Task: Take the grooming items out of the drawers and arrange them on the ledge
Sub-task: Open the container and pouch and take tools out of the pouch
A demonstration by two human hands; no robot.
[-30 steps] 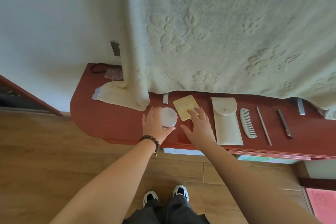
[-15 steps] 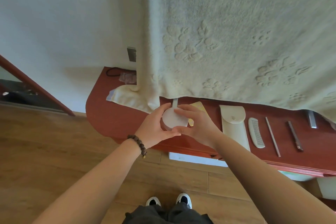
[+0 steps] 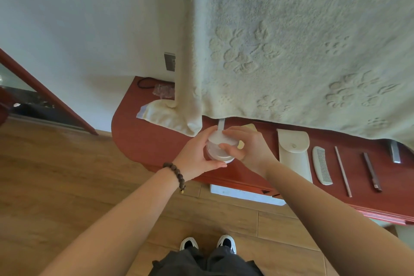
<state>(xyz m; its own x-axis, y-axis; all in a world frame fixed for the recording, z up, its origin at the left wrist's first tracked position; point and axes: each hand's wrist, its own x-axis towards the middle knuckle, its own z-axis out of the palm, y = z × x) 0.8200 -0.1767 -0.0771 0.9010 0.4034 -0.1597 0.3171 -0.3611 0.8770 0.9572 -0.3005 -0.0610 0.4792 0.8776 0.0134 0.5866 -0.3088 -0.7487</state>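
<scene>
A round white jar (image 3: 218, 149) is held up over the red wooden ledge (image 3: 143, 141). My left hand (image 3: 197, 157) cups its side and base. My right hand (image 3: 248, 148) grips its lid from the right, fingers across the top. A yellow card (image 3: 251, 126) lies on the ledge, mostly hidden behind my right hand. Laid in a row to the right are a cream pouch (image 3: 293, 154), a white comb (image 3: 322, 164), a thin stick (image 3: 342, 170) and a dark narrow tool (image 3: 371, 170).
A large cream towel (image 3: 291, 40) hangs over the back of the ledge, its corner folded on the left. A metal piece (image 3: 394, 152) lies at the far right. A black cord (image 3: 145, 82) and clear plastic lie at the back left. A white drawer front (image 3: 244, 195) shows under the ledge.
The jar stood on the ledge under my left hand while my right touched the yellow card. Now both hands hold the jar lifted off the ledge.
</scene>
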